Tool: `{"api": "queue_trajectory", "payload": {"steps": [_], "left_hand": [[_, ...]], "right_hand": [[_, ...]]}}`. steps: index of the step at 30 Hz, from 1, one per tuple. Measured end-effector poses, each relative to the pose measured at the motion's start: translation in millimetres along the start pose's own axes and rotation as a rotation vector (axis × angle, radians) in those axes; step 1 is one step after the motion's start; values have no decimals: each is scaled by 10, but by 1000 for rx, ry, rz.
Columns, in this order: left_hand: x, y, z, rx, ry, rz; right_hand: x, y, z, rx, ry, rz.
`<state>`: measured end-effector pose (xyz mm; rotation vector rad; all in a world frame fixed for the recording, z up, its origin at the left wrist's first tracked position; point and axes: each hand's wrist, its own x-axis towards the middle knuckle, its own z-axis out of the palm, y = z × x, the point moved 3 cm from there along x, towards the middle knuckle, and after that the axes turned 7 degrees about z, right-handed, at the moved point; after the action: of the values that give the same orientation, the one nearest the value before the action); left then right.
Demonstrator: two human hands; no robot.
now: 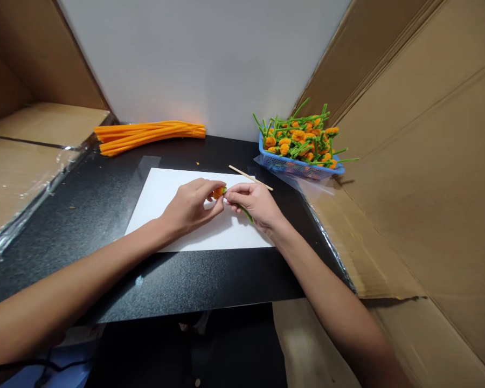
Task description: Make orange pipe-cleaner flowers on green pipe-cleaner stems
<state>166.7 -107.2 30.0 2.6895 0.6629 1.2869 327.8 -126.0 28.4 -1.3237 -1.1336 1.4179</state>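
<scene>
Between thumb and fingers, my left hand (196, 200) pinches the orange head of a pipe-cleaner flower (218, 192). My right hand (254, 203) is closed on the same flower's green stem (246, 213), with its fingertips just under the head. The stem's lower end sticks out below my right fingers. Both hands are close together above a white sheet (202, 240). My fingers partly hide the flower head. Just beyond my right hand lies a thin wooden stick (248, 177), slanting over the sheet's far edge.
A bundle of orange pipe cleaners (149, 136) lies at the back left of the black table (178, 285). At the back right, a blue basket (303, 168) holds many orange flowers with green stems. Cardboard walls (436, 134) stand at both sides, and a pale wall at the back.
</scene>
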Motion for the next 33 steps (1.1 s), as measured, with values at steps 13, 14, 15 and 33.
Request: {"api": "queue_trajectory", "payload": {"steps": [13,14,15,33], "left_hand": [[8,-48,-1,-295,-161,-341],[16,-83,7,-359,-216,-386],[20,-121,20,-430,-272,-421],[21,-239,27,-526,-69,-421]], "right_hand": [[-147,-95,97,-840,171,-590],[-154,-82,120,-940,125,-633],[-157,-65,142,-1029,68,-663],[6,73,-65,150,-137,278]]}}
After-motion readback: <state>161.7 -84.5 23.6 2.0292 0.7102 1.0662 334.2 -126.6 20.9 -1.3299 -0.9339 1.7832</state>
